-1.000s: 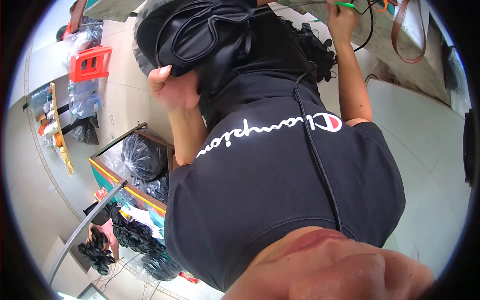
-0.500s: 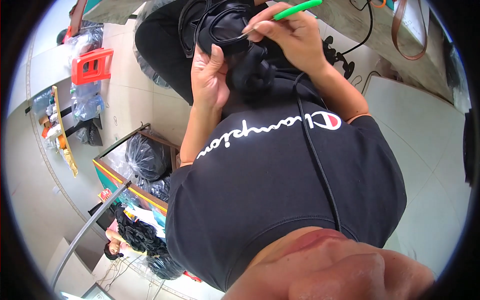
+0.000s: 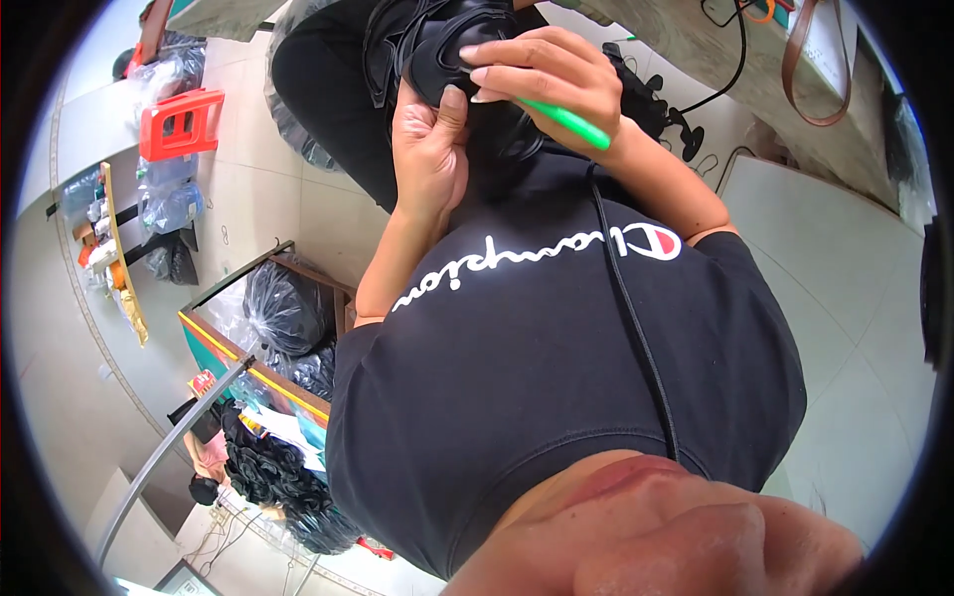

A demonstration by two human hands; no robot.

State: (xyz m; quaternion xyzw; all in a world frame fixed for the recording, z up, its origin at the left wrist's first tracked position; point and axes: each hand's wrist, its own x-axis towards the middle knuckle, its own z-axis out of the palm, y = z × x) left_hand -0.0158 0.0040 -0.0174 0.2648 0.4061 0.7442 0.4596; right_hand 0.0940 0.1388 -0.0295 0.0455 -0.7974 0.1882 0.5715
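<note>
The person sits with a black part (image 3: 452,45) in the lap, up against the black shirt (image 3: 556,368). The left hand (image 3: 429,149) cups it from below, thumb pressed to its edge, fingers closed around it. The right hand (image 3: 542,74) lies over the top, fingers together, gripping a green tool (image 3: 564,123) that slants down toward the wrist. A red stool (image 3: 179,121) stands well off on the tiled floor (image 3: 268,214), near a box of black bags (image 3: 278,308).

Clear plastic bags (image 3: 171,204) of goods on floor far left, below red stool. Black bagged bundle (image 3: 281,306) in clear wrap inside wooden crate, left of centre. No screens.
</note>
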